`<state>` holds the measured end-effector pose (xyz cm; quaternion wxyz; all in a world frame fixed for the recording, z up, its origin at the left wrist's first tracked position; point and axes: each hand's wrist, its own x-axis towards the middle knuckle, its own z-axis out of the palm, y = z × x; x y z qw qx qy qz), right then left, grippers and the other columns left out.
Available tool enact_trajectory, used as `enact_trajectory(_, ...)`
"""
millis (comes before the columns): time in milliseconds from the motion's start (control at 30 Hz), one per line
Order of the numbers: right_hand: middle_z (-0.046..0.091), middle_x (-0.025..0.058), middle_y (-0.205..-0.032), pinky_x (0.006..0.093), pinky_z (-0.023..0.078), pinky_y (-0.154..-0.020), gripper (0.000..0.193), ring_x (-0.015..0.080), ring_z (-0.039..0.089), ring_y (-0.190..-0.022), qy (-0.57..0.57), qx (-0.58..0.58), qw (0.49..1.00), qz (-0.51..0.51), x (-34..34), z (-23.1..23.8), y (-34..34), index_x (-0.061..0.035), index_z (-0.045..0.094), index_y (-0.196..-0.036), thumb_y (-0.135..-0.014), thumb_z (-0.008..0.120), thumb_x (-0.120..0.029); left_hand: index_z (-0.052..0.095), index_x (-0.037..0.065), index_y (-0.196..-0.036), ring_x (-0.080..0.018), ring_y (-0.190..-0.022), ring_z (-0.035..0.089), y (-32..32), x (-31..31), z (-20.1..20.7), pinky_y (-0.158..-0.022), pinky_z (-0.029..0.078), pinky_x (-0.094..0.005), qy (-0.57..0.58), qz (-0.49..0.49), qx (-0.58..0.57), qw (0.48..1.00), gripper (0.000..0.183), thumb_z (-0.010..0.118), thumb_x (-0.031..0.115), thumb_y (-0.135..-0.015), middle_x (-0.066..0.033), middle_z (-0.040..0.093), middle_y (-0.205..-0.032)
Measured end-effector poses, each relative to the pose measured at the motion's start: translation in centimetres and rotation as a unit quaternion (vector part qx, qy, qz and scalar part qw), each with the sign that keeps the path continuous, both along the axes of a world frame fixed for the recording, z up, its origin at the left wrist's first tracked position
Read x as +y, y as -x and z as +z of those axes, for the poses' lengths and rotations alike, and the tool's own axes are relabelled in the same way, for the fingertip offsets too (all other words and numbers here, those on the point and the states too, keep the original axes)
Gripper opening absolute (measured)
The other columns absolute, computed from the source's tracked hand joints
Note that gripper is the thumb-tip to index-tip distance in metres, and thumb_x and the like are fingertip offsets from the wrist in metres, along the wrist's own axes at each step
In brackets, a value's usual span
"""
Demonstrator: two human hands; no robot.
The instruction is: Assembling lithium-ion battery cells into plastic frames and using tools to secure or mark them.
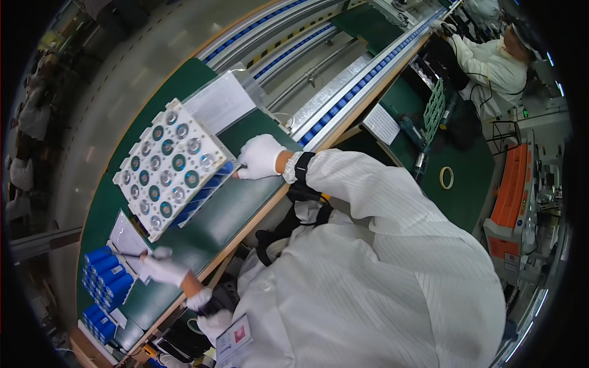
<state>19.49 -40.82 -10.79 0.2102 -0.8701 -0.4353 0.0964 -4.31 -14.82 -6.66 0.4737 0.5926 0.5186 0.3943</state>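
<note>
A battery module (165,162) rests on the green bench: a white holder plate with rows of round cell ends, some silver, some teal-ringed. Blue cell sides show below its edge nearest me. My right hand (261,157), in a white glove with bare fingertips, grips the module's right corner. Left of the module's near corner, my left hand (162,268) is gloved the same way and slightly blurred. Its fingers are closed around a thin dark rod (127,254) that points left toward a group of upright blue cylindrical cells (107,276).
More blue cells (98,322) stand at the bench's left end. Printed sheets (224,101) lie beyond the module and beside the cells. A roller conveyor (350,92) runs behind. On the right bench are a tape roll (446,178) and a green lattice frame (434,110); a co-worker (491,64) sits there.
</note>
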Motion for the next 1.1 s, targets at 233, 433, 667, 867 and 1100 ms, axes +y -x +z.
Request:
enact_trajectory(233,0.052,0.0074,-0.059,0.033,0.042,-0.055,0.055,0.017,0.052,-0.054,-0.184,0.356,0.916,0.011,-6.7,4.6,0.6,-0.0019,0.063,-0.072,-0.08,0.067,-0.056,0.053,-0.001,-0.107,-0.0056,-0.048,0.037,6.7,-9.4,7.2,-0.045,0.027,-0.0209,-0.055,-0.241,-0.019,0.969,0.022,0.049,0.02,-0.101,-0.0007,0.046,-0.058)
enact_trajectory(433,0.067,0.0177,-0.084,0.041,0.05,-0.069,0.05,0.0354,0.065,-0.08,-0.294,0.32,0.878,0.202,-3.5,10.5,4.7,-0.003,0.064,-0.096,-0.085,0.062,-0.051,0.052,0.001,-0.104,-0.0054,-0.057,0.045,-3.6,-15.5,9.6,-0.052,0.034,-0.0181,-0.038,-0.505,0.119,0.854,0.022,0.047,0.022,-0.1,0.0006,0.051,-0.068)
enact_trajectory(667,0.064,0.0232,-0.08,0.0474,0.048,-0.066,0.04,0.0427,0.062,-0.077,-0.287,0.295,0.91,-0.054,-8.3,7.6,5.2,-0.0003,0.063,-0.083,-0.081,0.063,-0.041,0.058,-0.001,-0.104,-0.012,-0.071,0.057,-9.3,-17.8,6.1,-0.065,0.046,-0.0251,0.014,-0.636,0.178,0.751,0.022,0.054,0.02,-0.097,-0.0057,0.061,-0.081)
enact_trajectory(867,0.069,0.0136,-0.078,0.0359,0.053,-0.067,0.031,0.0279,0.068,-0.073,-0.17,0.29,0.924,-0.182,-13.0,8.2,3.4,-0.0081,0.072,-0.091,-0.082,0.064,-0.037,0.069,0.008,-0.103,-0.0368,-0.069,0.065,-13.8,-19.7,4.9,-0.065,0.054,-0.0427,-0.204,-0.742,0.282,0.573,0.029,0.068,0.028,-0.081,-0.0197,0.066,-0.076)
enact_trajectory(1100,0.065,0.0032,-0.071,0.0243,0.046,-0.061,0.014,0.0077,0.057,-0.065,-0.167,0.423,0.89,-0.044,-8.6,5.9,3.6,0.0006,0.067,-0.085,-0.08,0.074,-0.011,0.069,0.013,-0.101,-0.04,-0.082,0.064,-6.5,-15.3,3.8,-0.077,0.05,-0.0484,-0.051,-0.67,0.37,0.642,0.028,0.062,0.032,-0.082,-0.0197,0.067,-0.087)
